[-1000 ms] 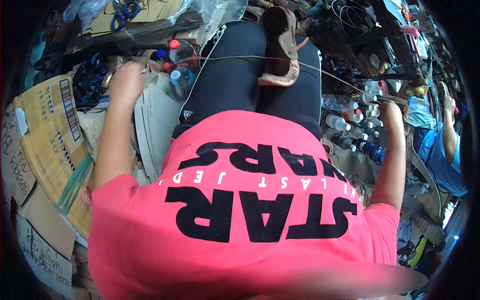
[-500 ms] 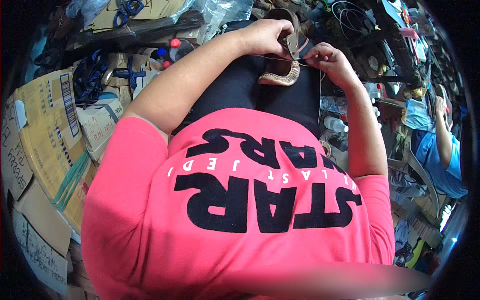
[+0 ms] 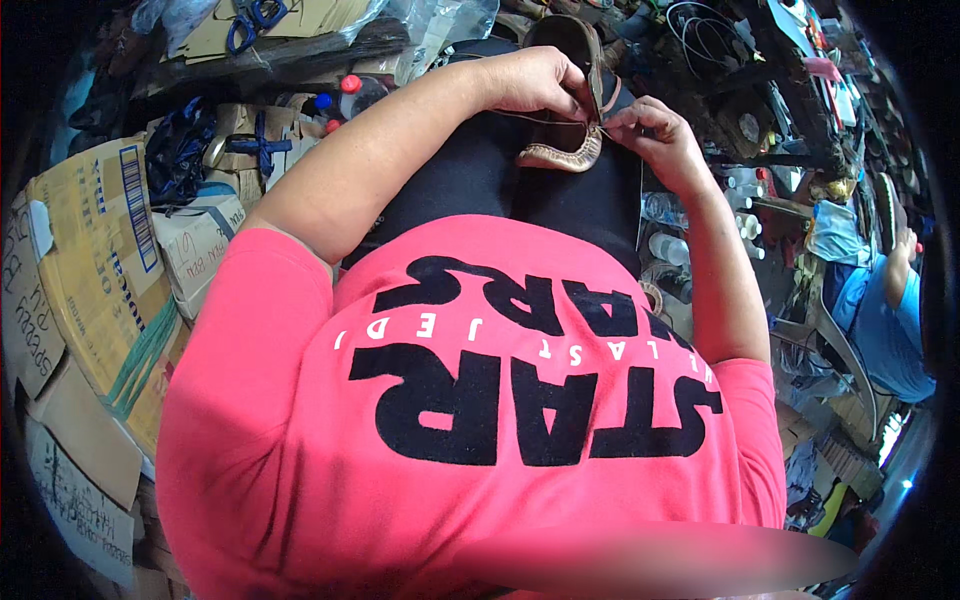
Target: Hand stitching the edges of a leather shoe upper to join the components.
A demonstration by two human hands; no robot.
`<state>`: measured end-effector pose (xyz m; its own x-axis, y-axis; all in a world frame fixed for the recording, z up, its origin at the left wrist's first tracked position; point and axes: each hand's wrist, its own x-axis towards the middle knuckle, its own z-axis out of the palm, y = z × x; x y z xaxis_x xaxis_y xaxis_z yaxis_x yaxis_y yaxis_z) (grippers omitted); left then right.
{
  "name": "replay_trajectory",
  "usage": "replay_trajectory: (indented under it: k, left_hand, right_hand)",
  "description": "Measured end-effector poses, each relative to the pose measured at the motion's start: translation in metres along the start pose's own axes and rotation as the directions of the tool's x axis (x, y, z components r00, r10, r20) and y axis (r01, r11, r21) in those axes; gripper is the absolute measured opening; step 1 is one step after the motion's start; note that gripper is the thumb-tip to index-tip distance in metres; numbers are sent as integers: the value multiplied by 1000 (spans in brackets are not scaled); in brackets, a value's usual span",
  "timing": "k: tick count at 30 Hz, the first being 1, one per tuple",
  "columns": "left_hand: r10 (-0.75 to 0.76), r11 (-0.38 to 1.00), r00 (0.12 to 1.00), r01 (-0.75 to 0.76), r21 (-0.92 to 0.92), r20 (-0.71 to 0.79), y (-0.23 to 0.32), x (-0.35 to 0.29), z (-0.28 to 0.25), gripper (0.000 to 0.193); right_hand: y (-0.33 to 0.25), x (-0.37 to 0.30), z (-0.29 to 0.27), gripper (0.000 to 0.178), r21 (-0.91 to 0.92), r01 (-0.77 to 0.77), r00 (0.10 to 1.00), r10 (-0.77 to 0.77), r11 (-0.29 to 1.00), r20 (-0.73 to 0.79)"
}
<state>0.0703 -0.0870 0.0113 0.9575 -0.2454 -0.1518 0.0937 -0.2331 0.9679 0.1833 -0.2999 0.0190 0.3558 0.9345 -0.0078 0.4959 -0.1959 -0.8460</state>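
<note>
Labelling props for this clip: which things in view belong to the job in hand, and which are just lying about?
In the job:
- brown shoe, left hand and right hand at its edge
- thin thread at the shoe

Lying about:
- blue-handled scissors
- clear bottles at right
- yellow cardboard box
- clear plastic bag

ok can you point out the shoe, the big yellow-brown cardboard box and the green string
shoe point(image 3: 566, 158): head view, on its curved, pale-edged rim
cardboard box point(image 3: 88, 262): head view, on its broad printed side
green string point(image 3: 139, 361): head view, midway along the strands
</note>
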Motion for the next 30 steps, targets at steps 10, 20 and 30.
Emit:
replay_trajectory:
  k: [10, 20, 30]
  left_hand:
    - [-1, 964, 985, -45, 262, 173, 6, 0, -5, 27]
    - [43, 772, 998, -11, 636, -35, 22, 15, -4, 25]
    - [340, 670, 913, -65, 740, -227, -1, 18, -1, 24]
  right_hand:
    - [-61, -13, 9, 22, -585, 128, 990, -138, 801, 27]
    - [-80, 15, 16, 13, -846, 323, 946, -131, 425, 295]
    - [-44, 6, 12, 10, -514, 124, 989, -146, 849, -3]
